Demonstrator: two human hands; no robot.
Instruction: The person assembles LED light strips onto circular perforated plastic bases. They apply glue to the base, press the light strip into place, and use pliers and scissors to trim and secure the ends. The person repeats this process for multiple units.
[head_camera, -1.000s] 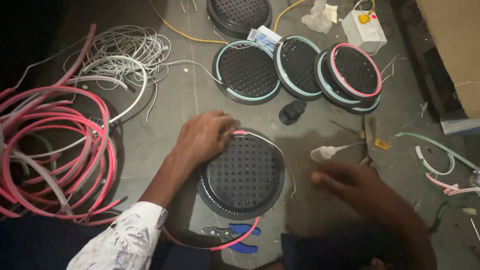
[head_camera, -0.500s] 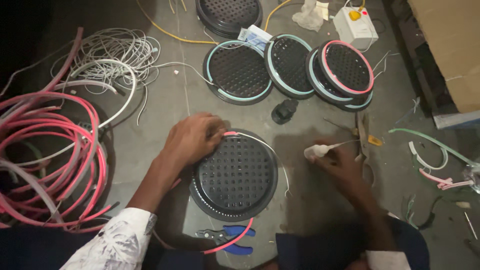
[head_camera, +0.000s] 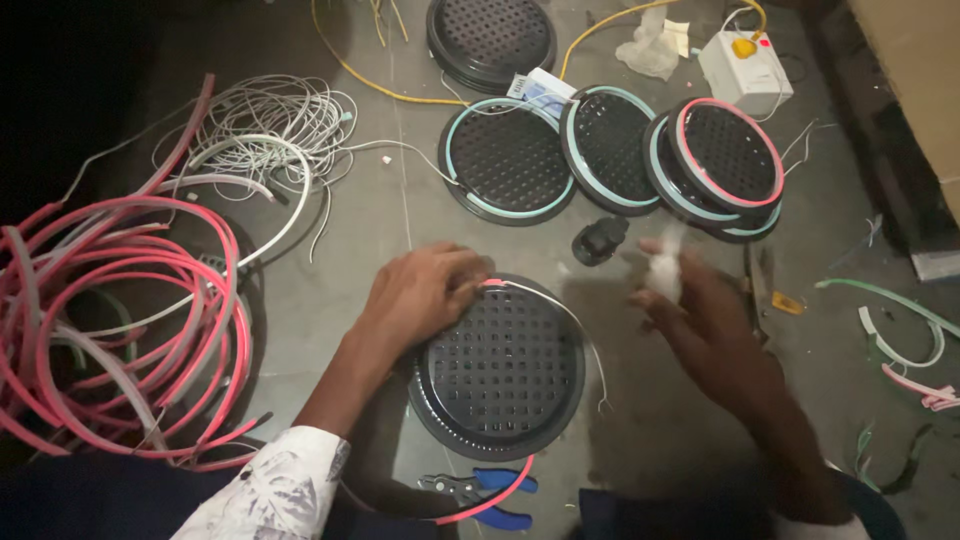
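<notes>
Perforated disc: a black round grille lies flat on the grey floor, straight in front of the person, between both hands.
Pink strip: a thin pink band meets the disc's upper rim, with a white wire curving down its right edge.
Left hand: the left hand presses on the disc's upper-left rim, fingers curled onto the strip end, likely pinning it so it seats in the rim.
Right hand: the right hand hovers right of the disc, blurred, pinching a small white object; what it is cannot be told.
Pliers: blue-handled pliers lie just below the disc, within reach.
Finished discs: several rimmed grilles overlap farther up.
Coils: pink tubing is looped at the left.
</notes>
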